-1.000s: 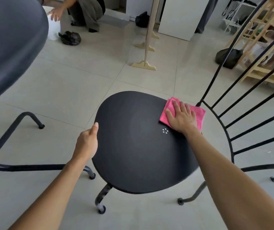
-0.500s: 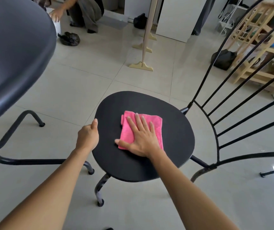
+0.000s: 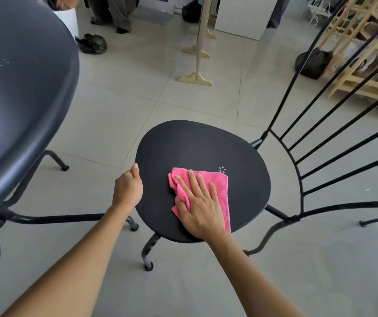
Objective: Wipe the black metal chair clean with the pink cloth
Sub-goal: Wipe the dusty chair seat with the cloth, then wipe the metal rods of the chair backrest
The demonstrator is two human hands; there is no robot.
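The black metal chair (image 3: 197,147) stands in the middle of the view, its round seat facing up and its thin-barred backrest (image 3: 334,115) fanning out to the right. A pink cloth (image 3: 217,186) lies on the near part of the seat. My right hand (image 3: 199,207) presses flat on the cloth with straight fingers, and the cloth bunches at its left edge. My left hand (image 3: 127,188) grips the seat's left rim, thumb on top and fingers curled under the edge.
A second dark chair (image 3: 21,94) looms at the left, close to the camera. Beyond are a wooden stand (image 3: 197,76), a wooden shelf rack (image 3: 361,53), black bags on the tiled floor and a crouching person (image 3: 112,12) at the back.
My right hand slid the pink cloth from the seat's far right edge across the middle to the near part of the seat. The left hand kept its grip on the rim.
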